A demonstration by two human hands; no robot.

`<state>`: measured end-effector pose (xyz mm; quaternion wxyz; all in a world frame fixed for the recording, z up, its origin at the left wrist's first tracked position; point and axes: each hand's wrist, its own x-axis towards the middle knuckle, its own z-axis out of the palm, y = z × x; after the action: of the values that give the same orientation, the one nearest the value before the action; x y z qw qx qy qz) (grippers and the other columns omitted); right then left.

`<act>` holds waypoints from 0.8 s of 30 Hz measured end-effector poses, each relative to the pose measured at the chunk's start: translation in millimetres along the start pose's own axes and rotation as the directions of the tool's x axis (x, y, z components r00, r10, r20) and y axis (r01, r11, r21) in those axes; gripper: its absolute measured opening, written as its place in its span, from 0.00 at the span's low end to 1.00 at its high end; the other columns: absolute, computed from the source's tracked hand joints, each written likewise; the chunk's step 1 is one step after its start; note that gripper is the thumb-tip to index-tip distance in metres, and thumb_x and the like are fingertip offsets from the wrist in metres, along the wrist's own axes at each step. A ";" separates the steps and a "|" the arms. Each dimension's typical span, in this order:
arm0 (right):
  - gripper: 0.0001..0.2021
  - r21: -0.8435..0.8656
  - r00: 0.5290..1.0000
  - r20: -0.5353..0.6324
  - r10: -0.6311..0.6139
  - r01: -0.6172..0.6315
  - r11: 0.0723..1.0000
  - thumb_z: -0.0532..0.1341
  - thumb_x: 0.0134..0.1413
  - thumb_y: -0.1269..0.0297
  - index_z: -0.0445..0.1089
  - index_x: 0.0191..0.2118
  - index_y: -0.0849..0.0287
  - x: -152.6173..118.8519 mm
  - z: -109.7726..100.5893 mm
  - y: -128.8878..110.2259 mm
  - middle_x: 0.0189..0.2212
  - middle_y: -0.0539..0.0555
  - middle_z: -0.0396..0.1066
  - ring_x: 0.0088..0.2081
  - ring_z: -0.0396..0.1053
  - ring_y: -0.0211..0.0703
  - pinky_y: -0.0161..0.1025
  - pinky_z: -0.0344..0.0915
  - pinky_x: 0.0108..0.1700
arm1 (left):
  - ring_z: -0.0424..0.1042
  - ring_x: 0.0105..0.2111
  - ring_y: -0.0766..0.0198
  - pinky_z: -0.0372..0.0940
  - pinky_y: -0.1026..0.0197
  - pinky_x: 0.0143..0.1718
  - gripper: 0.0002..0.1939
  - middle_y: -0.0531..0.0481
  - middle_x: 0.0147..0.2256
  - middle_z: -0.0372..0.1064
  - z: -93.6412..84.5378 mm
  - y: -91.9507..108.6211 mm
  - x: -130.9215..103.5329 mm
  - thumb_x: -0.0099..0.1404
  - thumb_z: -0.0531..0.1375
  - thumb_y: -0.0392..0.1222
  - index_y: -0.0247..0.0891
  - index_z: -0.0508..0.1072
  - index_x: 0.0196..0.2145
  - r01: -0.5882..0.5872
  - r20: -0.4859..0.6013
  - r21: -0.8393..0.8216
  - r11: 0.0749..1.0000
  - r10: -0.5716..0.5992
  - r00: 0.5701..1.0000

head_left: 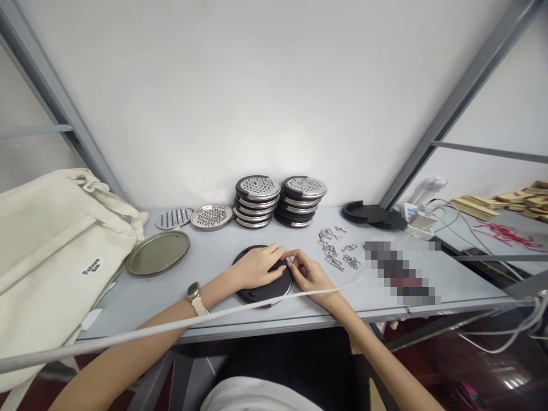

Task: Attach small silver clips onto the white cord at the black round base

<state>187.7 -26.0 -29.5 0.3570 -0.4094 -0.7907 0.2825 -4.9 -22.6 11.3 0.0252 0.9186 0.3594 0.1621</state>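
Observation:
A round black disc (262,294) with a silvery rim lies near the table's front edge, partly covered by my hands. It looks like the black underside of one of the stacked graters. My left hand (257,267) rests across it and holds it, fingers reaching toward its right edge. At that edge my right hand (309,275) pinches a small metal piece, mostly hidden by the fingertips; it looks like a metal clip. Loose metal clips (329,250) lie in a scattered group right of my right hand.
Behind stand two stacks of round graters, a left stack (257,202) and a right stack (303,200). Grater plates (212,217), an olive round lid (158,253) and a cream bag (55,245) are left. Black discs (372,214) lie right. A white cable (141,332) crosses in front.

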 end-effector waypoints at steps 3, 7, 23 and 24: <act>0.12 0.003 1.000 0.002 0.004 -0.004 1.000 0.50 0.61 0.60 0.62 0.46 0.58 -0.1 0.4 1.3 0.22 0.46 0.58 0.24 0.58 0.36 0.34 0.57 0.29 | 0.67 0.33 0.62 0.61 0.61 0.34 0.08 0.48 0.36 0.64 -0.1 -0.2 -0.2 0.67 0.50 0.44 0.37 0.62 0.39 0.006 0.002 -0.006 1.000 -0.006 1.000; 0.12 0.014 1.000 0.000 0.000 0.000 1.000 0.50 0.61 0.60 0.60 0.46 0.59 -0.4 1.2 2.6 0.22 0.46 0.57 0.24 0.58 0.36 0.34 0.57 0.29 | 0.67 0.33 0.62 0.62 0.61 0.35 0.08 0.48 0.37 0.63 -0.5 -0.5 -0.3 0.68 0.50 0.44 0.37 0.62 0.39 -0.014 0.002 0.022 1.000 0.014 1.000; 0.09 0.083 0.996 0.091 -0.022 0.014 0.996 0.50 0.61 0.58 0.59 0.41 0.58 -2.8 -1.5 -5.6 0.22 0.44 0.54 0.24 0.55 0.35 0.33 0.55 0.28 | 0.65 0.28 0.64 0.56 0.63 0.26 0.06 0.53 0.31 0.65 -9.1 -0.4 -1.7 0.63 0.54 0.43 0.39 0.60 0.36 0.010 0.048 -0.129 0.992 -0.004 0.999; 0.09 0.084 0.995 0.093 -0.019 0.012 0.996 0.50 0.61 0.58 0.59 0.40 0.58 -2.9 -1.6 -6.0 0.22 0.44 0.54 0.24 0.55 0.35 0.33 0.55 0.28 | 0.65 0.28 0.64 0.56 0.63 0.26 0.07 0.53 0.31 0.65 -8.9 -0.4 -1.5 0.63 0.54 0.43 0.39 0.60 0.36 0.017 0.050 -0.134 0.991 -0.010 0.999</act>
<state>187.5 -31.3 -25.1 0.3385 -0.3743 -0.7972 0.3313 -9.0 -24.0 19.1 0.0968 0.9161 0.3532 0.1631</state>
